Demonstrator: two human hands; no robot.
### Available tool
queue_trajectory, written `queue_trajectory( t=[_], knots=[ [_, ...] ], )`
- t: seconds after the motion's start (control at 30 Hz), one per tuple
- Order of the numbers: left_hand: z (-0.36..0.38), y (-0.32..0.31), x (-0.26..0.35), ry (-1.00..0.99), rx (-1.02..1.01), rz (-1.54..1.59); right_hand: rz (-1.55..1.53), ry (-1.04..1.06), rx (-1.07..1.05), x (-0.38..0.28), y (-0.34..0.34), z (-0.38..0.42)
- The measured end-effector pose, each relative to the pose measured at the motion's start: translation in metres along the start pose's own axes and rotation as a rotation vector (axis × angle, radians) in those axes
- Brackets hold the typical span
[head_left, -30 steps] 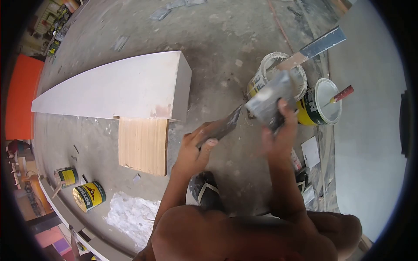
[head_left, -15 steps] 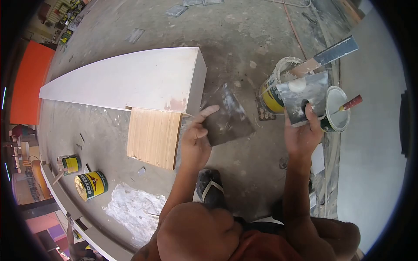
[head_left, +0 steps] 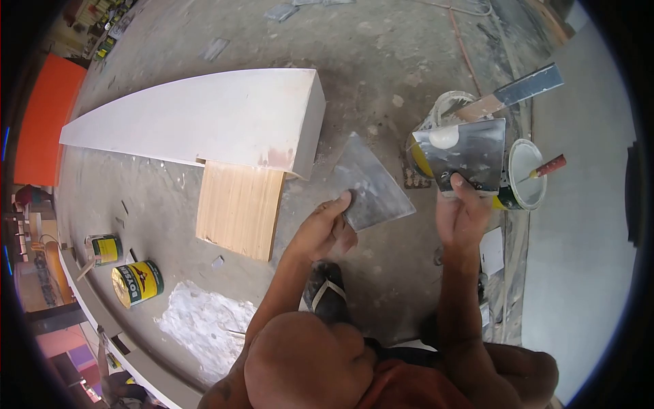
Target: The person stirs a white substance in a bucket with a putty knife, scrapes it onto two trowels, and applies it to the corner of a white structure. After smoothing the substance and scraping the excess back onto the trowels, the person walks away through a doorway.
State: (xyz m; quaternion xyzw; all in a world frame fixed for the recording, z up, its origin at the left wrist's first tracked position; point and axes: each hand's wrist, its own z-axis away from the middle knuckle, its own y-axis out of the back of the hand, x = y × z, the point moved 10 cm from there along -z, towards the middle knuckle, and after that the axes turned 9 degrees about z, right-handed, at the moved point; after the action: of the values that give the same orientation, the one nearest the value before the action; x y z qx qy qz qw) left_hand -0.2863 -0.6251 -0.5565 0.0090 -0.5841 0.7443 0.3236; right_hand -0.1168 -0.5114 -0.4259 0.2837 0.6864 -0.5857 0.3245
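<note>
Putty loading, by judgement: left hand [head_left: 325, 232] pinching bare scraper [head_left: 371, 183]; right hand [head_left: 462, 213] gripping loaded scraper [head_left: 464, 155], white dab [head_left: 444, 138] at 10 o'clock on blade. Next: transfer between blades. Open cans [head_left: 521, 174] crowding 3 o'clock; clear floor [head_left: 381, 61] at 12; board [head_left: 204, 119] at 9.

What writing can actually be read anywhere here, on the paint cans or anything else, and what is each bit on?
"BOYSEN", on the yellow can lying on its side at lower left.
Small upright yellow can beside it: label too small to read.
Yellow can behind the blade in the right hand: lettering hidden.
Yellow can with the open lid: label mostly covered, unreadable.
Nothing else legible.
</note>
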Motion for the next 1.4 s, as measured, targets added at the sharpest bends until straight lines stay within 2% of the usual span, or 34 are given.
queue_trajectory(
  t=[0.07, 0.13, 0.17, 0.23, 0.27, 0.37, 0.4, 0.47, 0.53, 0.6, 0.63, 0.67, 0.73, 0.77, 0.8, 0.83, 0.9, 0.93, 1.0, 1.03, 1.07, 1.13, 1.17, 1.2, 1.23, 1.27, 1.3, 1.33, 1.4],
  knots=[
    [0.008, 0.01, 0.011, -0.055, 0.35, -0.209, 0.095, 0.043, -0.069, -0.001, -0.001, 0.006],
    [0.014, -0.002, 0.036, -0.375, 0.432, 0.16, 0.871, 0.116, -0.017, -0.005, 0.005, 0.015],
    [0.014, -0.003, 0.041, -0.407, 0.392, 0.182, 0.872, 0.115, -0.021, -0.005, 0.001, 0.011],
    [0.01, -0.005, 0.048, -0.476, 0.379, 0.21, 0.929, 0.555, -0.554, -0.019, -0.068, 0.029],
    [0.01, -0.01, 0.056, -0.543, 0.364, 0.235, 0.933, 0.555, -0.555, -0.02, -0.075, 0.031],
    [0.012, -0.027, 0.062, -0.537, 0.361, 0.226, 0.875, 0.683, -0.693, -0.015, -0.099, 0.051],
    [0.012, -0.029, 0.063, -0.532, 0.369, 0.211, 0.876, 0.683, -0.694, -0.013, -0.097, 0.052],
    [0.009, -0.031, 0.063, -0.474, 0.35, 0.272, 1.064, 0.648, -0.768, 0.006, -0.097, 0.054],
    [0.009, -0.031, 0.059, -0.414, 0.331, 0.332, 1.033, 0.582, -0.713, 0.028, -0.08, 0.049],
    [0.011, -0.034, 0.065, -0.457, 0.31, 0.147, 1.223, 0.521, -0.518, 0.045, -0.047, 0.028],
    [0.008, -0.034, 0.06, -0.399, 0.219, 0.219, 1.508, 0.484, -0.579, 0.059, -0.034, 0.019],
    [0.009, -0.039, 0.058, -0.399, 0.217, 0.22, 1.51, 0.485, -0.579, 0.062, -0.028, 0.021],
    [0.013, -0.047, 0.062, -0.485, 0.27, 0.155, 1.287, 0.274, -0.424, 0.067, -0.005, 0.013],
    [0.01, -0.043, 0.057, -0.451, 0.295, 0.206, 1.176, 0.362, -0.349, 0.056, -0.013, 0.019],
    [0.012, -0.035, 0.054, -0.459, 0.314, 0.217, 1.17, 0.345, -0.366, 0.053, -0.023, 0.027],
    [0.01, -0.027, 0.047, -0.409, 0.329, 0.31, 1.027, 0.433, -0.504, 0.04, -0.05, 0.041],
    [0.002, -0.027, 0.041, -0.3, 0.321, 0.387, 0.785, 0.723, -0.613, 0.03, -0.082, 0.066],
    [-0.001, -0.031, 0.038, -0.291, 0.32, 0.377, 0.786, 0.727, -0.599, 0.04, -0.075, 0.064],
    [0.005, -0.033, 0.038, -0.406, 0.406, 0.191, 1.127, 0.396, -0.297, 0.073, -0.031, 0.029],
    [0.007, -0.035, 0.033, -0.352, 0.41, 0.107, 1.412, 0.292, -0.458, 0.084, -0.024, 0.021],
    [0.005, -0.031, 0.029, -0.346, 0.41, 0.101, 1.41, 0.29, -0.45, 0.086, -0.005, 0.015],
    [0.006, -0.03, 0.032, -0.465, 0.335, 0.012, 1.013, -0.111, -0.342, 0.123, 0.049, 0.013],
    [0.012, -0.034, 0.041, -0.56, 0.369, 0.078, 0.999, -0.012, -0.18, 0.105, 0.053, 0.013],
    [0.014, -0.028, 0.043, -0.556, 0.379, 0.068, 0.987, -0.02, -0.176, 0.099, 0.051, 0.015],
    [0.018, -0.027, 0.056, -0.656, 0.307, 0.075, 0.862, -0.103, -0.022, 0.089, 0.063, 0.013],
    [0.023, -0.03, 0.068, -0.75, 0.229, 0.082, 0.457, -0.233, 0.165, 0.078, 0.06, 0.012],
    [0.025, -0.042, 0.076, -0.765, 0.185, 0.083, 0.034, -0.28, 0.398, 0.066, 0.055, 0.015],
    [0.021, -0.039, 0.075, -0.752, 0.182, 0.07, 0.023, -0.273, 0.411, 0.061, 0.058, 0.016],
    [0.042, -0.044, 0.095, -1.056, 0.305, -0.33, -0.112, -0.59, 0.422, 0.085, 0.063, 0.04]
  ],
)
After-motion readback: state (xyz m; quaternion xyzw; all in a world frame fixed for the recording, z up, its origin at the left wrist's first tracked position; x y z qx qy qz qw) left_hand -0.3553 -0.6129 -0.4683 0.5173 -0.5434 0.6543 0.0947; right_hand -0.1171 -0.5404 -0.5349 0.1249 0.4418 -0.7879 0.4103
